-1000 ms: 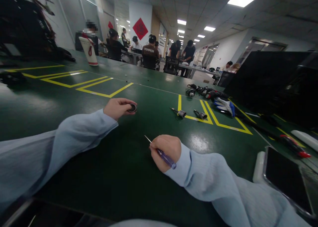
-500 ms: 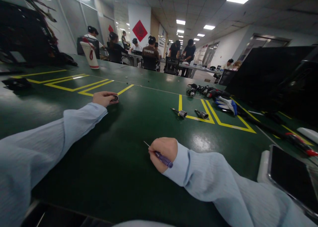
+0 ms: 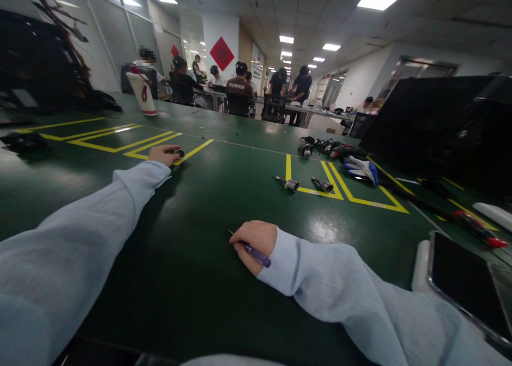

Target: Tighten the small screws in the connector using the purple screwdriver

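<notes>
My left hand [image 3: 163, 155] reaches out to the far left part of the green table, its fingers closed around a small metal hole saw [image 3: 180, 153]. The saw's round open end faces right; its shank is hidden by the hand. Nearer to me, my right hand [image 3: 253, 244] rests low over the table, wrapped round a screwdriver [image 3: 259, 256] with a clear purple handle. Its thin tip pokes out to the left beyond the fingers. Two more metal pieces, a hole saw [image 3: 292, 185] and another hole saw [image 3: 326, 187], lie on the right by yellow tape.
Power tools and cables [image 3: 330, 147] lie at the back right beside a blue-white glove [image 3: 361, 169]. A phone [image 3: 466, 280] sits at the right edge. A paper cup [image 3: 143, 95] stands at the back left. Yellow tape [image 3: 374, 203] marks boxes. Several people work at farther tables.
My left hand has moved farther away and slightly left with the hole saw, over the yellow tape. My right hand, still gripping the screwdriver, has shifted slightly left.
</notes>
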### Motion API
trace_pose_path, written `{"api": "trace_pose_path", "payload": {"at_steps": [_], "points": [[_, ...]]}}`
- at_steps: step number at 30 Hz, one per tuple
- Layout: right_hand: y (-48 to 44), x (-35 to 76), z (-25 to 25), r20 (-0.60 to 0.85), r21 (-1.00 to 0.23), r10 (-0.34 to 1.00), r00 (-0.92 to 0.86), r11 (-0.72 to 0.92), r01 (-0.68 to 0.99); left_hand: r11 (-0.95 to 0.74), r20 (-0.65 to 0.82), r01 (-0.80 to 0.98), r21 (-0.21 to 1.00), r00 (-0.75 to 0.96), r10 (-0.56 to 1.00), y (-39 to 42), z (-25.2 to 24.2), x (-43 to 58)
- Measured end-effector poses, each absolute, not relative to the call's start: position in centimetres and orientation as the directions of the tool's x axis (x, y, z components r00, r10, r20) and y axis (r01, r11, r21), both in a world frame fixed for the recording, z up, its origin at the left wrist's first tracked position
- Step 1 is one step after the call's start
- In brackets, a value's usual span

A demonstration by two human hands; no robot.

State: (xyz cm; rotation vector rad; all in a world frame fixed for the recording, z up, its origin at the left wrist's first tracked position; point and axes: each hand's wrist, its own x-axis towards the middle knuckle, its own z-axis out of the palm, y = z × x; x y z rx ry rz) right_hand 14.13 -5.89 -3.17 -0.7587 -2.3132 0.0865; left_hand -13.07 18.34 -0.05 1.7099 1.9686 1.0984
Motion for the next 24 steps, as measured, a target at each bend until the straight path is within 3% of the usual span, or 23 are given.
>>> {"api": "trace_pose_path", "payload": {"at_steps": [7, 20, 22, 24], "points": [[-5.6, 14.0, -3.1, 0.56, -0.245, 0.531, -0.635, 0.839, 0.486, -0.048, 0.299, 0.861, 0.506, -0.123, 0.946, 21.0, -0.9, -14.5], [-5.3, 14.2, -3.0, 0.5, -0.266, 0.548, -0.67, 0.834, 0.484, -0.148, 0.348, 0.975, 0.167, 0.082, 0.934, 22.2, -0.9, -14.4], [-5.3, 14.1, -3.1, 0.521, -0.318, 0.556, -0.648, 0.831, 0.457, -0.154, 0.354, 0.978, 0.139, 0.096, 0.93, 22.1, -0.8, -14.3], [-5.2, 14.1, -3.2, 0.542, -0.472, 0.618, -0.569, 0.785, 0.402, -0.178, 0.368, 0.978, 0.111, 0.126, 0.921, 21.8, -0.7, -14.3]]}}
